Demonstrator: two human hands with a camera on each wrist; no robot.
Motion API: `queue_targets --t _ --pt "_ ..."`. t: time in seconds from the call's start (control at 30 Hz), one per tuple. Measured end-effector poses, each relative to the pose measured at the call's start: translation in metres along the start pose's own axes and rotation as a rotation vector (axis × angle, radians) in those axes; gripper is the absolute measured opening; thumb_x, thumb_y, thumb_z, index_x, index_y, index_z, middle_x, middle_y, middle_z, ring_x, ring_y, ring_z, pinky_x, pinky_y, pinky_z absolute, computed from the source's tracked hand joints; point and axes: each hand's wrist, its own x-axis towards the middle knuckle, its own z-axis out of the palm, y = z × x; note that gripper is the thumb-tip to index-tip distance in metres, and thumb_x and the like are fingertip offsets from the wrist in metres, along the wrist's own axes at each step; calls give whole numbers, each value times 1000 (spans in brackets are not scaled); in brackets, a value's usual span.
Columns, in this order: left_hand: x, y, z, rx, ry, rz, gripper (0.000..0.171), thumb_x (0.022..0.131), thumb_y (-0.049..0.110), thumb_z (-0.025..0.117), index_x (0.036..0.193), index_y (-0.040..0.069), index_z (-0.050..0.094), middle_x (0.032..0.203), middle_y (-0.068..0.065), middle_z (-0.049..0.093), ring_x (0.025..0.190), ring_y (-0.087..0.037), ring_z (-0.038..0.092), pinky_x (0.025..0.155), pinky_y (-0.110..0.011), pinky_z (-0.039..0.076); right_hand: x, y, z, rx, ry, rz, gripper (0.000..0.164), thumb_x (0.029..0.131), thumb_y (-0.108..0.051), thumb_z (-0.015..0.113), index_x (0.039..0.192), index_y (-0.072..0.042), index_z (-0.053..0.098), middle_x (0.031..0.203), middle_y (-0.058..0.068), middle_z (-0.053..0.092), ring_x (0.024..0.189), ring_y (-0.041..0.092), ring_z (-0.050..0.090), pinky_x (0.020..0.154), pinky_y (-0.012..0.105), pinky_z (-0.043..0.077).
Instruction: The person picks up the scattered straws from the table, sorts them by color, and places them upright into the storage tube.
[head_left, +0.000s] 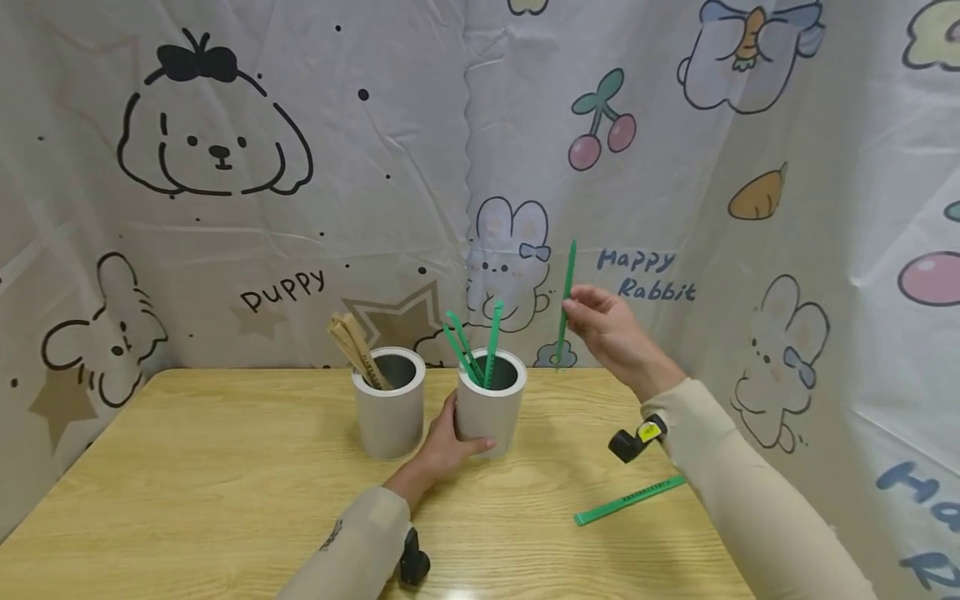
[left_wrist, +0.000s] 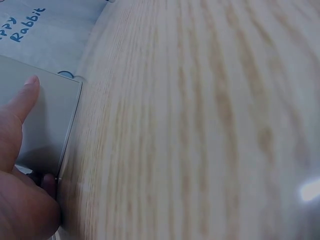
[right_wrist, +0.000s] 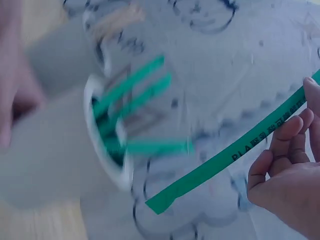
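Note:
My right hand (head_left: pixel 611 329) pinches a green wrapped straw (head_left: pixel 567 292) between thumb and fingers, holding it nearly upright in the air. Black print shows on its wrapper in the right wrist view. To its left stands a white cylindrical holder (head_left: pixel 491 412) with three green wrapped straws (head_left: pixel 491 346) leaning in it. My left hand (head_left: pixel 446 446) grips that holder low on its side, the thumb lying across the front. The left wrist view shows the thumb (left_wrist: pixel 25 97) against the holder's wall; the other fingers are mostly hidden.
A second white holder (head_left: pixel 390 425) with several tan wrapped sticks (head_left: pixel 358 350) stands on the left. Another green wrapped straw (head_left: pixel 630 500) lies on the wooden table (head_left: pixel 225 492), below the right forearm. A printed cloth (head_left: pixel 405 158) hangs behind the table.

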Motion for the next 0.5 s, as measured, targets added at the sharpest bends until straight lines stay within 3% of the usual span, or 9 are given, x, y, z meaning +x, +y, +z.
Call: queue_targets --t 0.13,0.27,0.5 --pt "-1 -3 -1 -8 4 5 106 82 17 85 161 9 15 163 -21 32 148 -43 34 122 -61 27 17 1 35 85 -53 -24 29 103 -1 53 91 -21 71 88 -10 67 79 7 57 82 22 47" --pt "-3 -2 -2 -8 3 21 105 82 15 85 161 8 17 161 -23 35 146 -44 36 121 -61 29 26 21 52 81 -66 19 34 104 0 51 88 -23 71 86 -11 68 76 6 56 78 22 46" --pt "-4 1 -4 12 6 32 104 83 17 85 161 8 17 160 -23 35 147 -43 37 121 -60 29 21 63 42 -193 -48 140 13 103 -12 57 98 -19 68 81 -10 59 77 9 49 77 23 43"
